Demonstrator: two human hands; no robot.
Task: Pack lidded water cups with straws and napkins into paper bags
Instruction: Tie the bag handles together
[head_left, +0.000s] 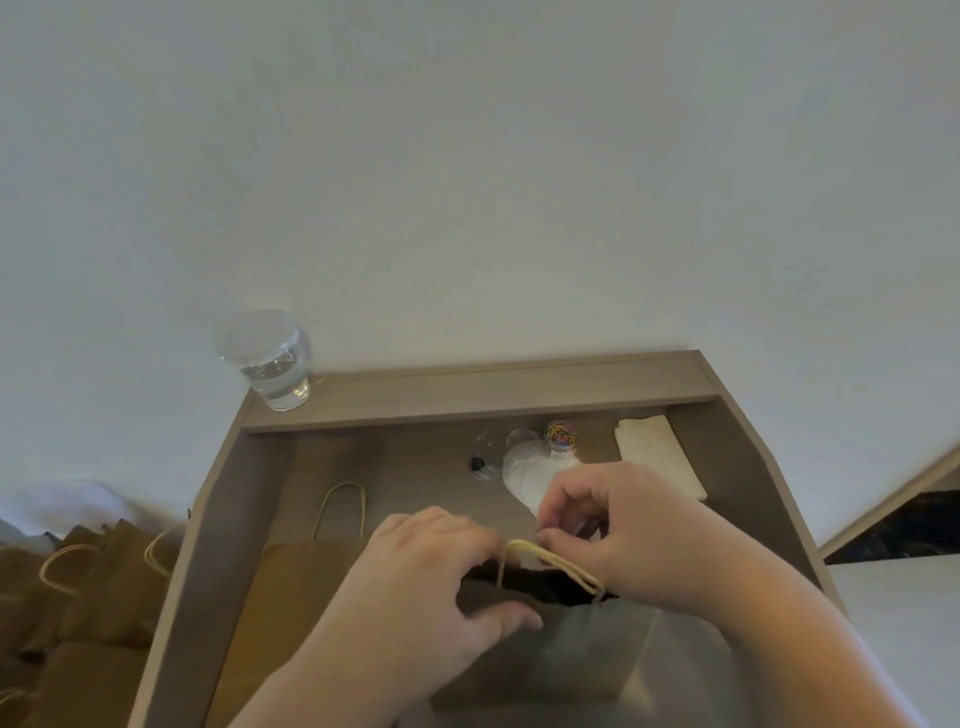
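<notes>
A brown paper bag (566, 654) stands upright in front of me on the desk, its dark mouth showing between my hands. My left hand (436, 577) grips the bag's near rim, thumb on the front face. My right hand (618, 530) pinches the pale twisted-paper handles (556, 561) at the top of the bag. A lidded clear cup of water (270, 358) stands on the desk's back ledge at the left. A stack of napkins (657, 452) lies at the back right. Clear lids (524, 467) lie behind my right hand.
A flat paper bag (306, 587) with its handle up lies on the desk to the left. More brown bags (78, 597) are piled beyond the desk's left edge. A small jar of coloured clips (561, 436) stands near the back. The white wall rises behind.
</notes>
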